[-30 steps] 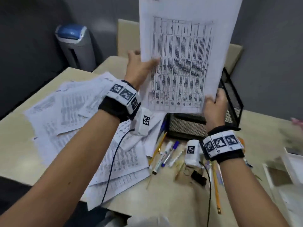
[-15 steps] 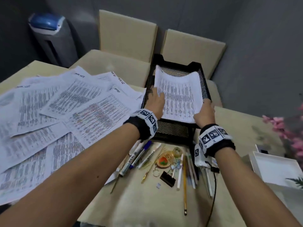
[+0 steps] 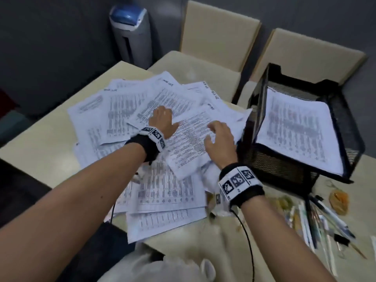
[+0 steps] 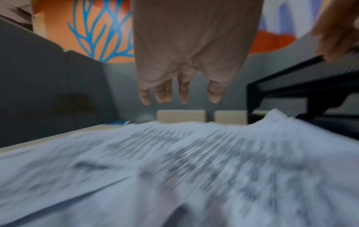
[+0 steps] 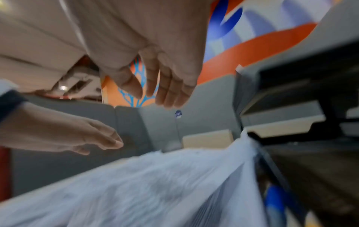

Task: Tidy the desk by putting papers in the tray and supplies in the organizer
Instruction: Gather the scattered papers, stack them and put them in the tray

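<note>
Over loose papers (image 3: 162, 192), L hand (image 3: 162, 121) & R hand (image 3: 220, 141) hover, fingers relaxed, empty.

White printed papers (image 3: 162, 192); black mesh tray (image 3: 345, 123); beige desk (image 3: 40, 151)

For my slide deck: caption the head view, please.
Both hands, left and right, reach over scattered papers beside the tray.

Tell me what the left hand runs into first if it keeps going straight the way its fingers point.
Probably the loose papers spread on the desk: the left hand hovers open just above them, fingers aimed forward and down. Height above the sheets is hard to judge.
</note>
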Demonstrator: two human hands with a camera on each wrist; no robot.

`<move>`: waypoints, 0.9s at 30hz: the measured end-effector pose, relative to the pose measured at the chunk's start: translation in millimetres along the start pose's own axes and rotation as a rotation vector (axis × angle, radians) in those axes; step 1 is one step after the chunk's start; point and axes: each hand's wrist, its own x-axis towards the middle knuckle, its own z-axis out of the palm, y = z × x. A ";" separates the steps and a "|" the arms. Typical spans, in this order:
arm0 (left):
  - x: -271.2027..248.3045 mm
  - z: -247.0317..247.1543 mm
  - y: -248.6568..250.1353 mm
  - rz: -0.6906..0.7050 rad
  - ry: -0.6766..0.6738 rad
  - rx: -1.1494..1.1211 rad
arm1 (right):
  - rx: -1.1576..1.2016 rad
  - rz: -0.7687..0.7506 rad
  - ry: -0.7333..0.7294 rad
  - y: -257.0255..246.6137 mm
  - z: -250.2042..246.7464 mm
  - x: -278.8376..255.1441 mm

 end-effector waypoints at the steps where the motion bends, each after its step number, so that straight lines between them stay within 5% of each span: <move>1: 2.7 2.3 -30.5 -0.057 -0.071 0.052 | -0.051 0.023 -0.141 -6.5 25.1 5.4; 5: 5.8 18.5 -114.8 -0.199 -0.264 0.176 | -0.336 0.042 -0.503 -21.4 104.6 17.1; 9: -3.9 32.4 -161.6 -0.280 -0.369 0.136 | -0.485 0.026 -0.555 -35.8 149.8 40.8; 15: -33.6 27.1 -189.0 -0.153 -0.443 0.154 | -0.638 0.054 -0.623 -43.7 178.3 82.0; 21: -38.3 6.1 -202.4 -0.091 -0.426 0.159 | -0.500 0.035 -0.466 -34.0 183.8 82.9; 24: -30.5 0.2 -208.1 -0.267 -0.307 -0.261 | -0.369 -0.040 -0.351 -45.5 173.6 71.3; 27: -22.9 -0.6 -222.8 -0.572 -0.027 -0.593 | -0.378 -0.228 -0.453 -65.7 173.2 42.2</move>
